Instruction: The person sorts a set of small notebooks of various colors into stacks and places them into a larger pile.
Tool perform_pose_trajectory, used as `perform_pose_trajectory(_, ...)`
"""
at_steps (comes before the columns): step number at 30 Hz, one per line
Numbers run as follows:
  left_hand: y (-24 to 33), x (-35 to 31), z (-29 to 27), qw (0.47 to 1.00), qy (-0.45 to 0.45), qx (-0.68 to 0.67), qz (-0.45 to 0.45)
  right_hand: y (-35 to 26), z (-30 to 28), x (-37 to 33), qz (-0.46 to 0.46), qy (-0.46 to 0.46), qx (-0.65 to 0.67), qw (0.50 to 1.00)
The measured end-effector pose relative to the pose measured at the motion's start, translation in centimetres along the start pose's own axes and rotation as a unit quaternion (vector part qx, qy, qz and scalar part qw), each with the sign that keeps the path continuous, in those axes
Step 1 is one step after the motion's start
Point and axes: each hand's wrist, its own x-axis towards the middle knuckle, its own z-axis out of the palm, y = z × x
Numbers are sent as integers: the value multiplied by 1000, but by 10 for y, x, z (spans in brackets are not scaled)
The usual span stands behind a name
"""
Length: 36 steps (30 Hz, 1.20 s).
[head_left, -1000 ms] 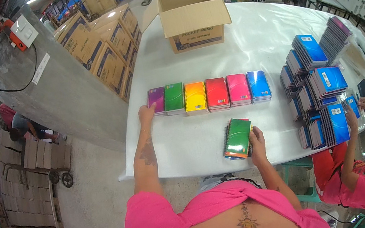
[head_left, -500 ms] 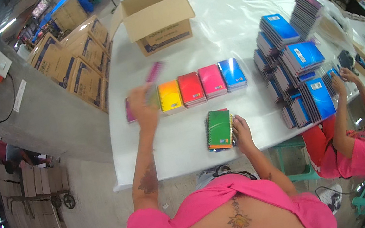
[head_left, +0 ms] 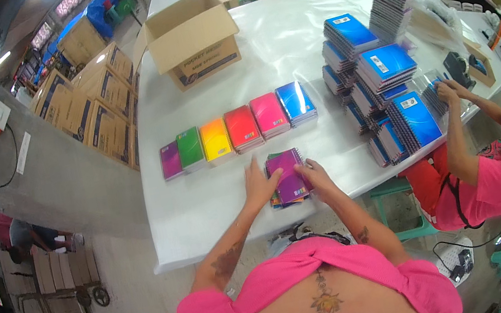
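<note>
Mixed notebook stack [head_left: 288,180], nearside and right of the red notebooks [head_left: 243,128].
Left hand [head_left: 262,185] spreads wide, right hand [head_left: 317,178] grips the stack's edge; uneven pressure could, I reckon, slide the purple notebook [head_left: 289,175] off.

The bench [head_left: 205,225] is white-topped. Near its front edge lies a pile [head_left: 290,182] of notebooks, purple cover uppermost, other colours visible beneath. The left hand [head_left: 260,183] is against the pile's left side, fingers extended; the right hand [head_left: 317,178] is against its right side. Beyond stands a row [head_left: 243,128] of six stacks, left to right: purple, green, yellow, red, pink, blue. An open carton [head_left: 203,61] stands behind the row. At right are taller blue stacks [head_left: 388,62], with a co-worker [head_left: 486,182] in pink seated beside them. Closed boxes [head_left: 72,114] are piled left of the bench.
</note>
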Motion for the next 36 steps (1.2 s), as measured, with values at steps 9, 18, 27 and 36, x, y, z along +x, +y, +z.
perform_pose_trajectory(9,-24,-9,2,809,-165,-544,-151,-32,15,-21,-154,-86,-185,967)
perform_pose_trajectory(18,-21,-33,35,881,-167,-436,75,-25,4,-44,-272,-178,-62,944)
perform_pose_trajectory(27,-18,-30,35,900,-200,-377,87,-12,-9,-45,-328,-115,-144,927)
perform_pose_trajectory(36,-12,1,-2,937,-300,-120,132,-9,-8,-41,-307,-119,-177,928)
